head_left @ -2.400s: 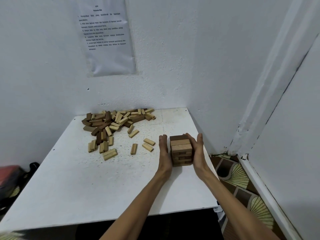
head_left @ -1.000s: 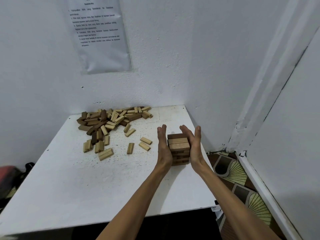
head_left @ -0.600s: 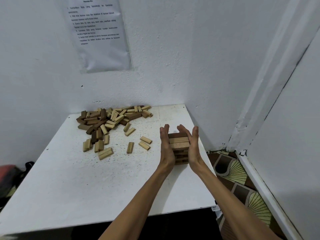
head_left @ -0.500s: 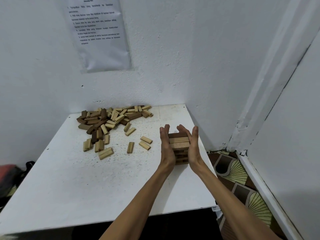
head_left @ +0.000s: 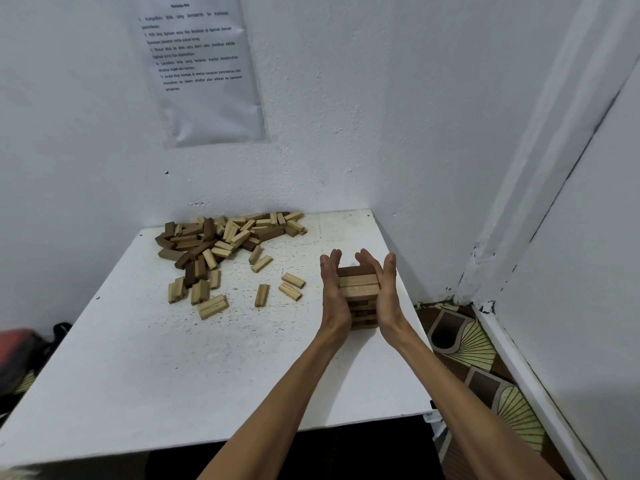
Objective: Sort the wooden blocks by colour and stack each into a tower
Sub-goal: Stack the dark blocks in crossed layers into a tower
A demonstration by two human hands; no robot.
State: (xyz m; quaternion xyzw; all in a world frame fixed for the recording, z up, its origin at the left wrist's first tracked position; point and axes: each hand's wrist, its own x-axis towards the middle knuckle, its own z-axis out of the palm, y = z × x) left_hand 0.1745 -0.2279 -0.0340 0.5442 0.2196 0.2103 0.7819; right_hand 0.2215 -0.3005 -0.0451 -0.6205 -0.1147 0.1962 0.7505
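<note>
A short tower of brown wooden blocks [head_left: 358,289] stands near the right edge of the white table [head_left: 145,368]. My left hand [head_left: 331,292] presses flat against its left side and my right hand [head_left: 385,289] against its right side, fingers straight and pointing away from me. The tower's lower layers are partly hidden between my palms. A pile of mixed dark and pale blocks [head_left: 221,237] lies at the back of the table, with loose pale blocks [head_left: 213,305] scattered in front of it.
White walls close the table in at the back and right. A printed paper sheet [head_left: 201,67] hangs on the back wall. Patterned floor [head_left: 474,344] shows to the right of the table, and a red and black bag [head_left: 20,351] at the far left.
My palms, held slightly apart from the tower a second ago, have closed in against its sides. The view shifted a little; the pile has not moved.
</note>
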